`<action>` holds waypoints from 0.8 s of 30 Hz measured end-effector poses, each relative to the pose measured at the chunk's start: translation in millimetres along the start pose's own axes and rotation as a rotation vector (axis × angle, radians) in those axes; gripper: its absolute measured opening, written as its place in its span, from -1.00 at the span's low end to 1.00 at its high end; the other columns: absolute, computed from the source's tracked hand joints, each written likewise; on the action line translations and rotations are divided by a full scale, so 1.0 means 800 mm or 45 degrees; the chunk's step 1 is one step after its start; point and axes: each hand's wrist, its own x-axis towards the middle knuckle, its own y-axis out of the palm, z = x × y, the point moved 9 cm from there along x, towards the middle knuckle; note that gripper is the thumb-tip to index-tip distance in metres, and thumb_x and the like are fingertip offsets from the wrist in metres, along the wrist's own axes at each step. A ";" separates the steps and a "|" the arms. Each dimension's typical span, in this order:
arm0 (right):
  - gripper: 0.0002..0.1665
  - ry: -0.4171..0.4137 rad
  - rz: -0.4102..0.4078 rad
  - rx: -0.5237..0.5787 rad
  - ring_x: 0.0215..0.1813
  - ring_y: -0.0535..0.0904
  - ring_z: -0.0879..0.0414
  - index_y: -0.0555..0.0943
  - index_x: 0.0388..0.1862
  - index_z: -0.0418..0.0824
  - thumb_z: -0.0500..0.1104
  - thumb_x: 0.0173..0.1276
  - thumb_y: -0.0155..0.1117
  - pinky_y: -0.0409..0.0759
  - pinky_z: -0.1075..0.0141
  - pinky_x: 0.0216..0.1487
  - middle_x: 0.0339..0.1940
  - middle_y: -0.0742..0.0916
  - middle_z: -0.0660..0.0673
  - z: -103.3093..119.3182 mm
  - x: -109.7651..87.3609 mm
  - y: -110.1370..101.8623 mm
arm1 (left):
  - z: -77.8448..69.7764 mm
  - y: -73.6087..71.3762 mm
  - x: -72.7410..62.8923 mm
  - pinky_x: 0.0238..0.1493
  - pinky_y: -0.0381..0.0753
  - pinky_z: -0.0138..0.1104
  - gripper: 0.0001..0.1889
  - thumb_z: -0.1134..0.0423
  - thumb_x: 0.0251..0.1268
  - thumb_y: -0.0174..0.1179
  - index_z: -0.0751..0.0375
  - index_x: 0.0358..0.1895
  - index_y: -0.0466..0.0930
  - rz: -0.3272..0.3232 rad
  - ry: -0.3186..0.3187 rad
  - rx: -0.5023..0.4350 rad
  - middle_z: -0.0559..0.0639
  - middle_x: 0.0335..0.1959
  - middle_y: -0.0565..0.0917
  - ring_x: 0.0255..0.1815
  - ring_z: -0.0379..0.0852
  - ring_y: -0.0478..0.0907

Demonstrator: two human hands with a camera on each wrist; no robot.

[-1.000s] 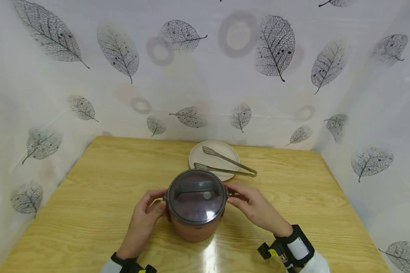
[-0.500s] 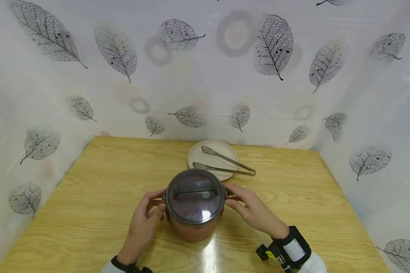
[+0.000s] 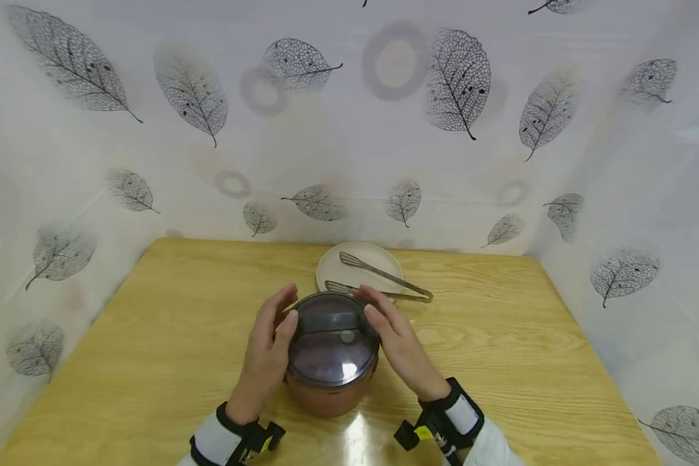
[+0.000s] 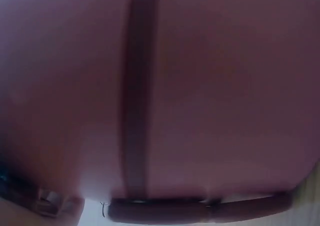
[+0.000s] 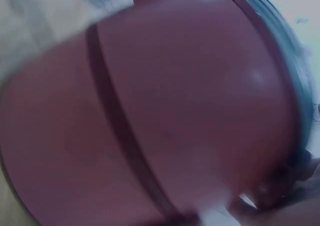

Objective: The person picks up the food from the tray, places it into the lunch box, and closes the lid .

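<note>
A reddish-brown pot (image 3: 330,400) stands upright on the wooden table, covered by a see-through lid (image 3: 326,359) with a dark bar handle (image 3: 329,321). My left hand (image 3: 268,353) is at the lid's left rim, fingers extended and thumb near the edge. Opposite it, my right hand (image 3: 404,346) reaches over the right rim with its fingers fairly straight. Neither hand grips the bar handle. The pot wall (image 4: 225,95) fills the left wrist view. In the right wrist view the pot wall (image 5: 185,85) and lid rim (image 5: 300,85) show, with blurred fingers at the lower right.
Behind the pot, a pale round plate (image 3: 326,259) lies near the table's back edge. Metal tongs (image 3: 399,278) rest across it, their bent end past its right side. A leaf-printed sheet (image 3: 349,142) surrounds the table (image 3: 180,323) at the back and sides.
Both hands have left the pot's side handles and moved inward and up to the lid's rim, with their fingers straightened. The pot, plate and tongs stay where they were.
</note>
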 end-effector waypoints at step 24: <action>-0.51 0.120 -0.065 0.083 0.52 0.27 0.14 0.38 0.44 0.10 0.10 0.64 -0.18 0.22 0.30 0.49 0.47 0.45 0.04 -0.021 0.003 0.018 | 0.027 0.010 -0.006 0.41 0.26 -0.52 -0.52 0.30 0.63 -0.37 -0.06 0.49 0.22 -0.031 -0.190 -0.390 -0.20 0.48 0.31 0.53 -0.17 0.20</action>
